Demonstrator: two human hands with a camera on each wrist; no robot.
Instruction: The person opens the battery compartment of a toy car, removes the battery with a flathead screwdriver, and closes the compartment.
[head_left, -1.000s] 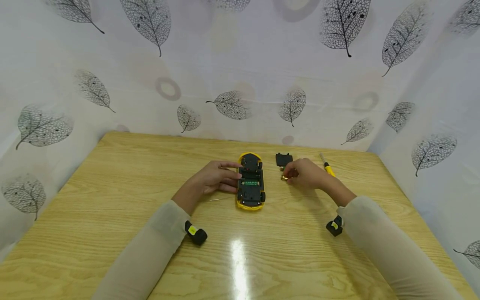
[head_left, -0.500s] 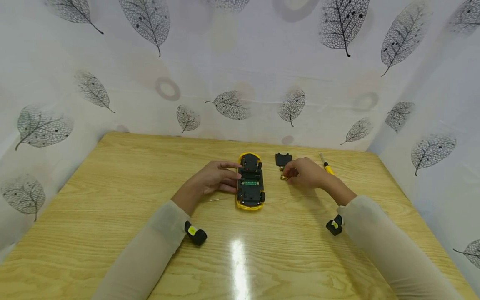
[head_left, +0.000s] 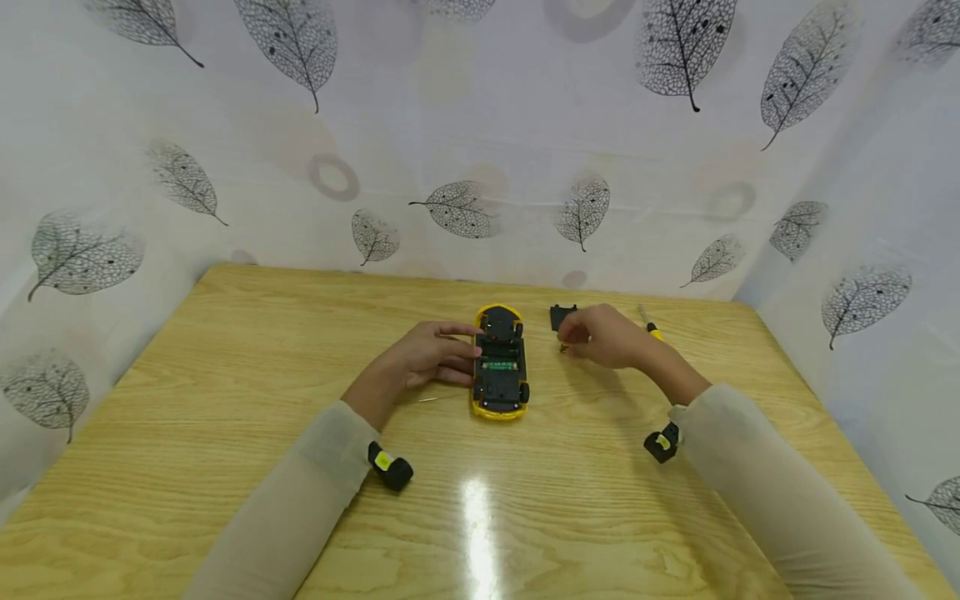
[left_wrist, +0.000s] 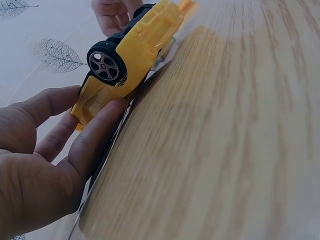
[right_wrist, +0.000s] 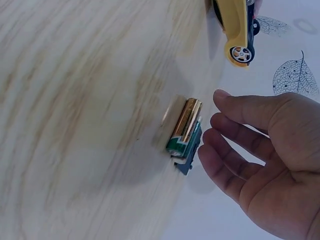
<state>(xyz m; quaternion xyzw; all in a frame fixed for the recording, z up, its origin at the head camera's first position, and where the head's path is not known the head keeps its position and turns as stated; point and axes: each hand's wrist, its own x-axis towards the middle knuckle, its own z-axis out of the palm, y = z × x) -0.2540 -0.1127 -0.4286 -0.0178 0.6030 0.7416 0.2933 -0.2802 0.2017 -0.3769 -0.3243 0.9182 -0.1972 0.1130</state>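
A yellow toy car (head_left: 500,392) lies upside down, its black underside up and its battery compartment uncovered. Inside shows a green piece (head_left: 499,366), too small to tell. My left hand (head_left: 432,357) holds the car's left side between thumb and fingers. Close to two batteries, my right hand (head_left: 606,337) hovers with its fingers loosely bent. In the right wrist view a gold-and-green battery (right_wrist: 185,127) lies beside a second one, mostly hidden, with a gap between them and the fingertips. Behind them is the black battery cover (head_left: 562,317), partly covered by the hand in the head view.
A yellow-handled screwdriver (head_left: 651,323) lies right of the right hand. Near the left wrist is a thin metallic piece (head_left: 427,400). The wooden table (head_left: 480,483) meets leaf-patterned cloth (head_left: 465,233) at the back and sides.
My right hand has shifted slightly left and away from me, and the gold battery has moved with it, nearer the other one. The left hand and car stay put.
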